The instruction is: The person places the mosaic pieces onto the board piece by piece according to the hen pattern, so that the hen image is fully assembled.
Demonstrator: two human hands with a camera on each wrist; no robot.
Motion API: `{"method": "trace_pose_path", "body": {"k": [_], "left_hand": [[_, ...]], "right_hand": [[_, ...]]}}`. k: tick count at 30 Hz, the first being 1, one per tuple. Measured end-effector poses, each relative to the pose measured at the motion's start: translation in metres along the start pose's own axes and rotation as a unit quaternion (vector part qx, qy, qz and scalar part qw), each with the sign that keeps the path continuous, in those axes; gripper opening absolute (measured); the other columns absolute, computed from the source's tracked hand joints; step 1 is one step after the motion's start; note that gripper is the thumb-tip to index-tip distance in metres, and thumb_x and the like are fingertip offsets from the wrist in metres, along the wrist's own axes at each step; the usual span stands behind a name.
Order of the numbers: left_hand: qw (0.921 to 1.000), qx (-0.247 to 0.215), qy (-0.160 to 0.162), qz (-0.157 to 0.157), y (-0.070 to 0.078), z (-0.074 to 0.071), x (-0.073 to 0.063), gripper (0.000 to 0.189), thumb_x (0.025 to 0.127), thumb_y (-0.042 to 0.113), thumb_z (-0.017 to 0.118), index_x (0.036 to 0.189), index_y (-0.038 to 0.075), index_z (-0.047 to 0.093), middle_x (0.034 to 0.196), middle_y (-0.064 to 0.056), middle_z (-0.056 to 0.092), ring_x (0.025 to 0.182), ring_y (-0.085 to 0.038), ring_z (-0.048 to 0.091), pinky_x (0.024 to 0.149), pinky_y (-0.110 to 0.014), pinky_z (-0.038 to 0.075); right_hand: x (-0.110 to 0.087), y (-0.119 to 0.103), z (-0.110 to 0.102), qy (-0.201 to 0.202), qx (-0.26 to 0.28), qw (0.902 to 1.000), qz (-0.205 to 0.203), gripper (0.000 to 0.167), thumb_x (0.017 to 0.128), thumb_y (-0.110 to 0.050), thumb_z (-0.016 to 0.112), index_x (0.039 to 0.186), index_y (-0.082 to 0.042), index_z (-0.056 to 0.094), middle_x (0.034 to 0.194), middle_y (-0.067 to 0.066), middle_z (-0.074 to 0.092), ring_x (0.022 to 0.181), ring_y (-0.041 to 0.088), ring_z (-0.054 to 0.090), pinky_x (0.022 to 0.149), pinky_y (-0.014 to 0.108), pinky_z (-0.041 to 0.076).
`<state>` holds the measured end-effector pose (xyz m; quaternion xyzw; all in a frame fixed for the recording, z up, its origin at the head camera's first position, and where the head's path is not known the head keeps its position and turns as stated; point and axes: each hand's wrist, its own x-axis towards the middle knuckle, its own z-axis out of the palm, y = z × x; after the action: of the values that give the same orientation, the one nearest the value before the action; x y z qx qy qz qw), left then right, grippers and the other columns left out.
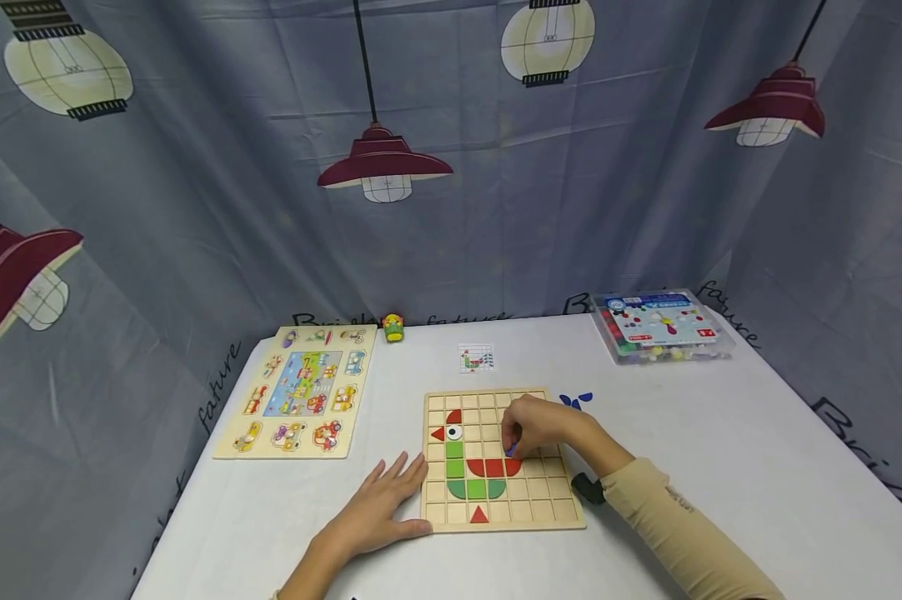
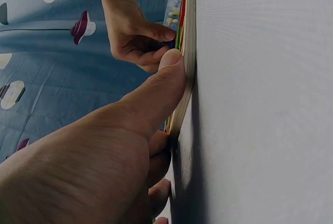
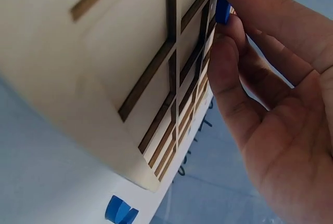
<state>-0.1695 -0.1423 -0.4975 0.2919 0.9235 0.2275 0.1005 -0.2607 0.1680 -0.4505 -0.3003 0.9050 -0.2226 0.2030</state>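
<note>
A wooden grid board [image 1: 562, 510] lies on the table, with red, green and white-and-black pieces set in its squares in the shape of a bird. My left hand [image 1: 370, 510] rests at the board's left edge with its fingers spread, and its thumb [image 2: 165, 78] touches the board's rim in the left wrist view. Over the board's right half, my right hand [image 1: 543, 423] pinches a small blue piece [image 3: 222, 9] between thumb and fingers, close to the red pieces [image 1: 488, 468]. The fingers partly cover that piece in the head view.
Several loose blue pieces [image 1: 573, 402] lie beyond the board's upper right corner. A small pattern card [image 1: 477, 358] is behind the board. To the left lies a vehicle puzzle board [image 1: 229, 446], near a small toy figure [image 1: 393, 327]. A clear plastic box [image 1: 664, 327] stands back right.
</note>
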Motion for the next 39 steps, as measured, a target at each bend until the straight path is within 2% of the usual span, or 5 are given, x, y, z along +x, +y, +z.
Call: {"method": "trace_pose_path", "body": {"k": [9,18,28,39], "left_hand": [[1.0,0.005,-0.004,0.001,0.001,-0.0007,0.0005,0.089,0.083,0.062,0.062,0.15,0.008,0.038,0.159,-0.005,0.032,0.15,-0.032,0.023,0.122,-0.056,0.014],[1.0,0.001,-0.006,0.004,0.0006,-0.0001,0.001,0.089,0.084,0.063,0.061,0.15,0.008,0.038,0.159,-0.005,0.032,0.15,-0.032,0.023,0.122,-0.056,0.014],[0.9999,0.003,-0.011,-0.001,0.0001,-0.0014,0.0011,0.089,0.084,0.063,0.061,0.15,0.008,0.037,0.159,-0.005,0.031,0.15,-0.032,0.022,0.123,-0.055,0.013],[1.0,0.005,-0.008,-0.001,-0.0008,-0.0014,0.0016,0.089,0.084,0.063,0.061,0.15,0.008,0.037,0.159,-0.005,0.032,0.15,-0.032,0.022,0.123,-0.055,0.013]], "right_hand": [[-0.0004,-0.0022,0.0002,-0.007,0.016,0.9998,-0.006,0.014,0.07,-0.003,0.083,0.073,-0.012,0.073,0.07,-0.006,0.068,0.064,0.001,0.054,0.06,0.016,0.049],[0.0003,0.0029,0.0,0.0,0.015,0.9997,0.019,0.016,0.069,-0.001,0.083,0.071,-0.013,0.073,0.069,-0.007,0.067,0.064,0.004,0.054,0.06,0.019,0.048],[0.0028,0.005,0.0021,0.003,0.012,0.9997,-0.02,0.013,0.07,-0.002,0.084,0.072,-0.012,0.075,0.068,-0.01,0.068,0.062,0.001,0.053,0.058,0.018,0.049],[0.0054,0.0036,0.0017,0.006,0.007,0.9995,-0.031,0.013,0.07,-0.003,0.084,0.07,-0.013,0.076,0.07,-0.008,0.07,0.061,-0.001,0.056,0.058,0.016,0.05]]}}
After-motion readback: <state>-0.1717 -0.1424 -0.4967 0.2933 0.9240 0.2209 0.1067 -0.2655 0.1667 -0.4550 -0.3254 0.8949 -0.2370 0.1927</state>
